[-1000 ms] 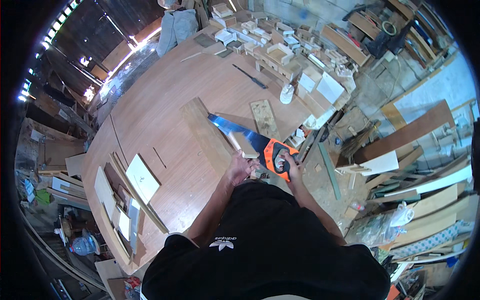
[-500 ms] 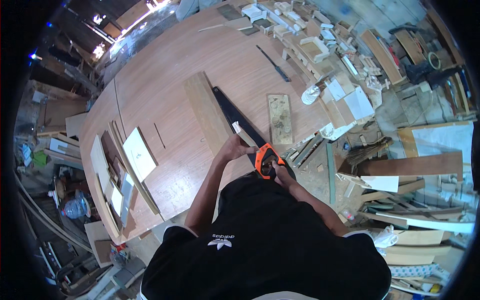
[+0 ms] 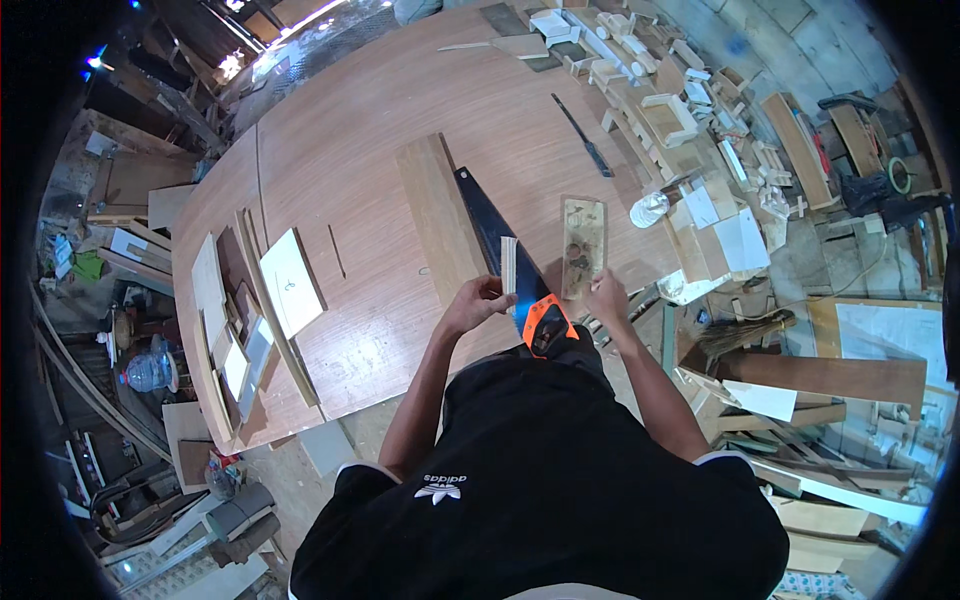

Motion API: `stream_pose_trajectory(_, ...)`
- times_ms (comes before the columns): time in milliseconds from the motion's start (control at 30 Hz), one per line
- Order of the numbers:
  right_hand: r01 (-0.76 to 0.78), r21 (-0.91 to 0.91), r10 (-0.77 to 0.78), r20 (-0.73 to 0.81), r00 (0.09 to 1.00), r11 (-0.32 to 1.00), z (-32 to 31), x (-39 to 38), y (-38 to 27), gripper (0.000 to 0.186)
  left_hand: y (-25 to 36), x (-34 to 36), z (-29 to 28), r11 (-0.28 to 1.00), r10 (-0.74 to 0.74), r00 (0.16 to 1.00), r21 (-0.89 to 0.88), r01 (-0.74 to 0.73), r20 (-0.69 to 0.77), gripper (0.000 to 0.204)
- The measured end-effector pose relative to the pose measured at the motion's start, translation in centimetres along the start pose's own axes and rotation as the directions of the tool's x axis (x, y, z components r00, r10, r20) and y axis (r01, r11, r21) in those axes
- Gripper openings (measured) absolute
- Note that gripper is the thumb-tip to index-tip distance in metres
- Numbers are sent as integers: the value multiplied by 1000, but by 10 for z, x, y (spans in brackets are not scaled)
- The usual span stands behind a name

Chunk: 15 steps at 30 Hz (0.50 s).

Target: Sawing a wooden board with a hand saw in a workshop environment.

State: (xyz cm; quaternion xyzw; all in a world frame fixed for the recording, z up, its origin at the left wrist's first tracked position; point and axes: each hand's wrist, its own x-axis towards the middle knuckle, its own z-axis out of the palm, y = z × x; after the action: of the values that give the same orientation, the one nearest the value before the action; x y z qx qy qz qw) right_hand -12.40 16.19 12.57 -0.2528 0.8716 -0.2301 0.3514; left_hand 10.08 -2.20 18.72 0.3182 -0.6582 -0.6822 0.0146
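Observation:
My left hand (image 3: 474, 305) pinches a short pale wood strip (image 3: 509, 265), held up over the blade of a handsaw (image 3: 492, 222). The saw lies on the table, its orange and black handle close to my body. Curled fingers of my right hand (image 3: 606, 298) meet the near right corner of a worn rectangular wooden block (image 3: 582, 235) with dark marks on top. Whether they grip the block or something small is hidden. A flat brown board (image 3: 440, 210) lies along the saw's left side.
Wood strips and a white panel (image 3: 292, 282) lie on the table's left. A thin dark stick (image 3: 337, 250) and a long black tool (image 3: 582, 135) rest farther in. Small wooden parts (image 3: 668, 118) crowd the far right edge, near a crumpled silvery cup (image 3: 648, 210).
My right hand has let go of the saw handle and moved right to the wooden block. My left hand has left the saw handle and raised the wood strip more upright.

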Motion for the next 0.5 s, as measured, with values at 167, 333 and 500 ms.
stream_pose_trajectory(167, -139, -298, 111, -110, 988, 944, 2, 17, -43, 104, -3, -10, -1, 948, 42, 999, -315, -42, -6, 47)
stream_pose_trajectory(333, -170, -309, 119, -175, 977, 936, 32, 42, -39, 108, 11, -23, 4, 878, 138, 990, -465, -109, 27, 47)
stream_pose_trajectory(500, -111, -239, 76, -149, 986, 965, 40, 40, -38, 106, 1, -42, 1, 729, 109, 991, -672, -131, -75, 49)
